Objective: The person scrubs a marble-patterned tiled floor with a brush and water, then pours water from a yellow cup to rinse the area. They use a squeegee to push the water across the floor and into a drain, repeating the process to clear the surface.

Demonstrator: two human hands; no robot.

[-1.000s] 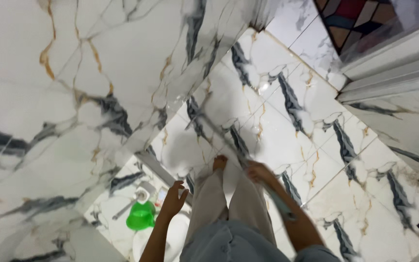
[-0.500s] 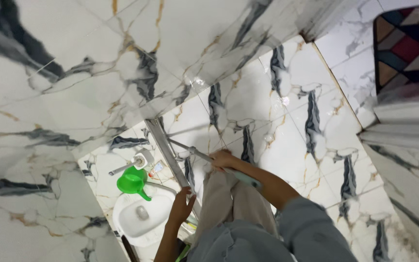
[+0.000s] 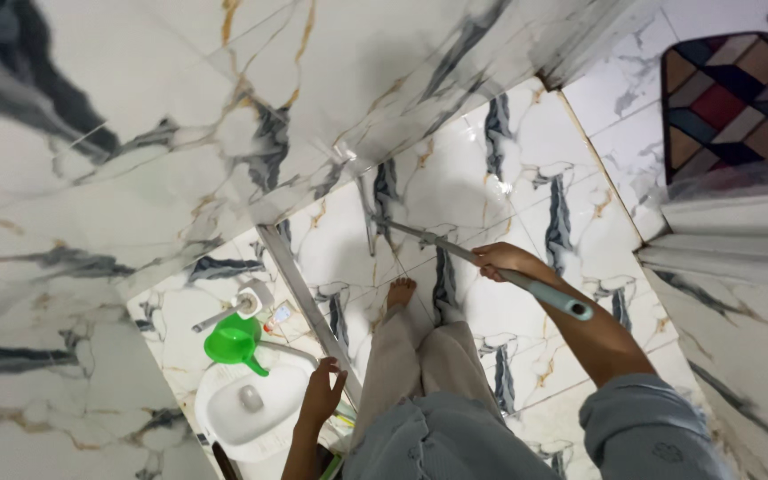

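Note:
My right hand [image 3: 501, 259] grips a long metal pole with a teal handle end [image 3: 562, 302]; the pole [image 3: 428, 236] slants down to the wet marble floor near the wall, its far end at about the wall base. My left hand [image 3: 322, 396] hangs with fingers apart, holding nothing, over the metal floor strip [image 3: 300, 289] beside the white squat toilet pan [image 3: 251, 409]. A bare foot [image 3: 400, 291] and beige trousers [image 3: 411, 364] show below me.
A green plastic jug [image 3: 235, 342] sits at the pan's edge, with a white tap fitting [image 3: 244, 305] and a small bottle [image 3: 279, 314] behind it. Marble wall [image 3: 135, 133] rises on the left. A patterned mat [image 3: 724, 102] lies past a white door frame [image 3: 731, 240].
My right hand with the pole has moved up and to the right, away from my legs, and the pole's tip now reaches toward the wall base. The view has shifted slightly.

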